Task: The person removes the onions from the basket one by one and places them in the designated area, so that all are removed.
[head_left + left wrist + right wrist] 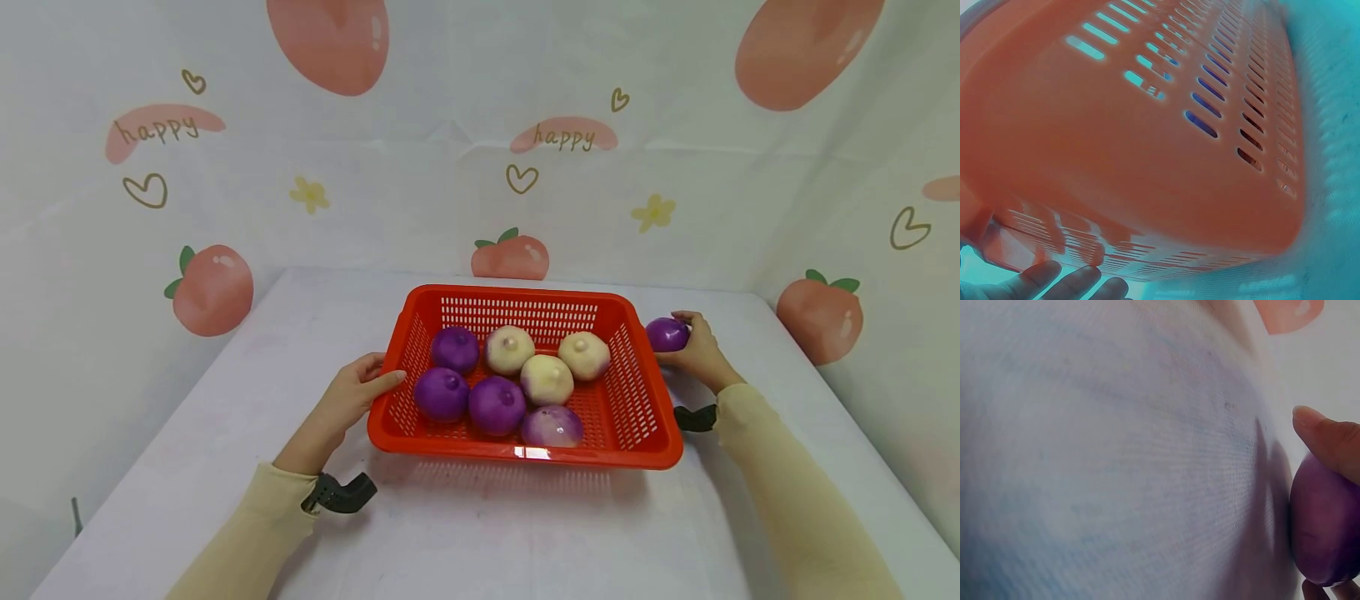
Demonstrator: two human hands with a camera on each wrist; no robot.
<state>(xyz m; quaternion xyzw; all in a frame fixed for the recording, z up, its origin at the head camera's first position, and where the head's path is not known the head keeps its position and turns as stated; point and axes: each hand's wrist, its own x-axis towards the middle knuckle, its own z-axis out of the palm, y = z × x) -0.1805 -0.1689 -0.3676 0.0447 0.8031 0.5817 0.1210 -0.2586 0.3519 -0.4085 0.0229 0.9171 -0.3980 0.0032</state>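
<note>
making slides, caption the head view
Left hand grips a red basket of vegetables; right hand holds a purple one beside it.

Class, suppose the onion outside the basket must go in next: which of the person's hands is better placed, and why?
Probably the right hand: it already holds that onion, just outside the right end of the basket. The left hand holds the opposite end.

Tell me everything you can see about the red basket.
The basket is red, plastic-looking and roughly rectangular, open-topped, with a smooth rim and rows of slots through its walls and floor. It stands upright on the table, holding seven onions. The left hand grips its left rim, thumb on top.
</note>
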